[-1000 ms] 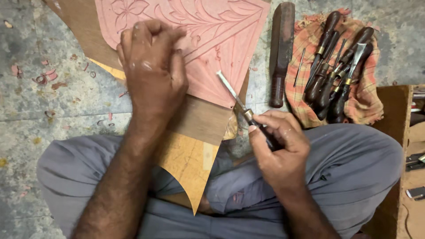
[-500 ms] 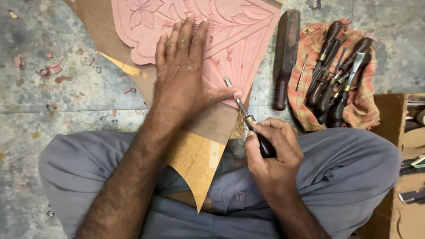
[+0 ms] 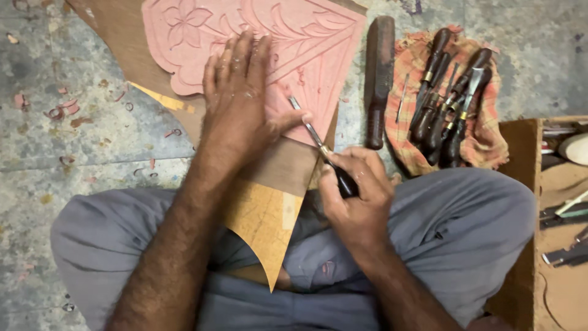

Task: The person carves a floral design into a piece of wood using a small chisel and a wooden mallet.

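Right hand fisted around dark handle of thin steel-bladed carving chisel, tip on pink-coated carved wooden panel. Left hand flat, fingers together, pressing panel, thumb against blade. Panel rests across lap and grey concrete floor. Right of it: dark wooden mallet, checked orange cloth holding chisels.

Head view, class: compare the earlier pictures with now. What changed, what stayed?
The left hand flattened and slid up onto the pink carved panel; the chisel tip moved in beside its thumb. The right hand still grips the chisel; cloth with tools unchanged.
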